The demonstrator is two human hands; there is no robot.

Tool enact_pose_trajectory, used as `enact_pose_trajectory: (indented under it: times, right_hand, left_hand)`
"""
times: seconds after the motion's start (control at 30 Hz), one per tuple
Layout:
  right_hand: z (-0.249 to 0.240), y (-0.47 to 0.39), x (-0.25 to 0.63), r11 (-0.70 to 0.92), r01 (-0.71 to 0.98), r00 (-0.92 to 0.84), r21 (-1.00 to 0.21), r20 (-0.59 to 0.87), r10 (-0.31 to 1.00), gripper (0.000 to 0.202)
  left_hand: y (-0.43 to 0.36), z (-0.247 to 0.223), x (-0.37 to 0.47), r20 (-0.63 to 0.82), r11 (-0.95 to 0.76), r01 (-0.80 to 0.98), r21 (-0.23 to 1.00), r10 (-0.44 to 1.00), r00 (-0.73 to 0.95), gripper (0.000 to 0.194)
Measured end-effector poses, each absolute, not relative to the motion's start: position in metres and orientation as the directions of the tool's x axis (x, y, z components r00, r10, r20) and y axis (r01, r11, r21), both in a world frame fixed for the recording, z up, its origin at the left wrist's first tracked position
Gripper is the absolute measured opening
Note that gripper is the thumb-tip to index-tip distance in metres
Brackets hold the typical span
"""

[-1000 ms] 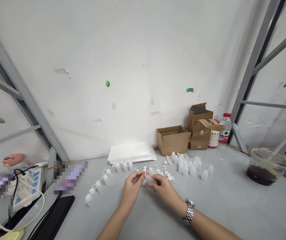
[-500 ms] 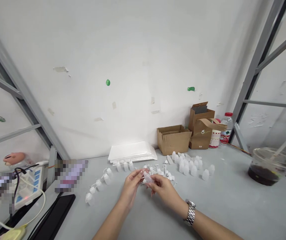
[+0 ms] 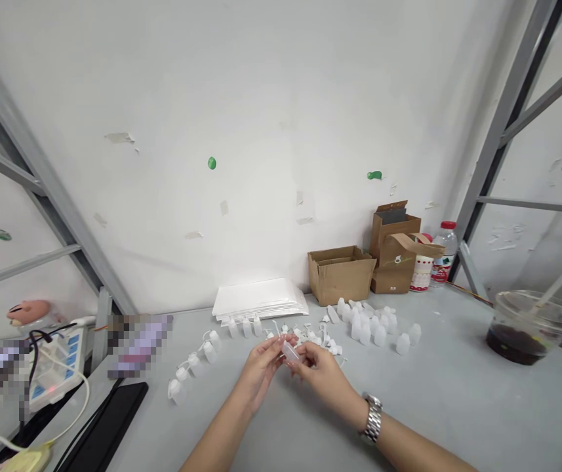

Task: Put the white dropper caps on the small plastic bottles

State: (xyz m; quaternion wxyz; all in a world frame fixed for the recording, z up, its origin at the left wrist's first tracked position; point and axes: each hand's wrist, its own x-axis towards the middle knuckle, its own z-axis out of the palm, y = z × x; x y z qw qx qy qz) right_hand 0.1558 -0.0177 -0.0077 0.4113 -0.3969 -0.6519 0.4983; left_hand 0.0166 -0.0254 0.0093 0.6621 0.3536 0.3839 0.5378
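Observation:
A small translucent plastic bottle (image 3: 290, 353) is held tilted between my two hands, above the middle of the table. My right hand (image 3: 324, 372) pinches its body from the right. My left hand (image 3: 261, 364) closes its fingertips on the neck end; the fingers partly hide what sits there. Just behind my hands lies a loose pile of small white caps (image 3: 328, 343) with thin straps. To the right stand several uncapped bottles (image 3: 365, 331), some lying down. On the left, several capped bottles (image 3: 209, 352) form a curved row.
White sheets (image 3: 261, 298) lie stacked by the wall. A cardboard box (image 3: 342, 280), a brown paper bag (image 3: 393, 262) and a water bottle (image 3: 444, 254) stand at the back right. A plastic cup of dark drink (image 3: 519, 334) stands far right. A power strip (image 3: 59, 367) and cables lie left.
The bottle in my hands has turned slightly, and my fingertips have shifted a little around its neck end. The bottles and caps on the table look the same.

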Motion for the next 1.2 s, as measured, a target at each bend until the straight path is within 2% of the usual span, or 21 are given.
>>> enact_pose_trajectory:
  times: [0.1, 0.23, 0.33, 0.47, 0.53, 0.67, 0.93, 1.07, 1.2]
  right_hand:
    - [-0.007, -0.023, 0.157, 0.363, 0.320, -0.259, -0.875, 0.288, 0.922, 0.016]
    - [-0.008, -0.025, 0.158, 0.460, 0.420, -0.245, -0.782, 0.390, 0.888, 0.013]
    - [-0.010, -0.023, 0.157, 0.417, 0.340, -0.248, -0.843, 0.347, 0.904, 0.016]
    - [-0.007, -0.018, 0.153, 0.148, 0.055, -0.350, -0.987, 0.120, 0.929, 0.031]
    - [-0.004, -0.016, 0.152, 0.061, -0.037, -0.418, -0.997, 0.071, 0.906, 0.038]
    - [0.000, -0.015, 0.153, 0.017, -0.088, -0.477, -0.996, 0.057, 0.877, 0.045]
    - [-0.002, -0.017, 0.154, -0.162, -0.259, -0.590, -0.952, 0.023, 0.807, 0.044]
    - [-0.006, -0.019, 0.151, -0.146, -0.230, -0.518, -0.962, -0.006, 0.855, 0.042]
    - [-0.010, -0.021, 0.150, 0.057, -0.061, -0.372, -0.996, 0.076, 0.925, 0.040]
  left_hand:
    - [-0.025, 0.008, 0.017, -0.138, 0.172, -0.442, 0.880, 0.984, 0.109, 0.028]
    - [-0.026, 0.007, 0.016, -0.129, 0.190, -0.465, 0.865, 0.978, 0.161, 0.025]
    - [-0.027, 0.007, 0.015, -0.121, 0.202, -0.480, 0.853, 0.973, 0.195, 0.023]
    - [-0.026, 0.006, 0.014, -0.112, 0.214, -0.506, 0.836, 0.968, 0.223, 0.023]
    - [-0.025, 0.005, 0.014, -0.111, 0.214, -0.517, 0.829, 0.969, 0.223, 0.024]
    - [-0.024, 0.007, 0.014, -0.108, 0.191, -0.513, 0.837, 0.976, 0.188, 0.025]
    - [-0.028, 0.009, 0.017, -0.127, 0.222, -0.508, 0.833, 0.968, 0.215, 0.022]
    - [-0.028, 0.009, 0.015, -0.132, 0.227, -0.410, 0.883, 0.960, 0.246, 0.029]
    - [-0.027, 0.010, 0.014, -0.076, 0.145, -0.330, 0.933, 0.974, 0.213, 0.031]
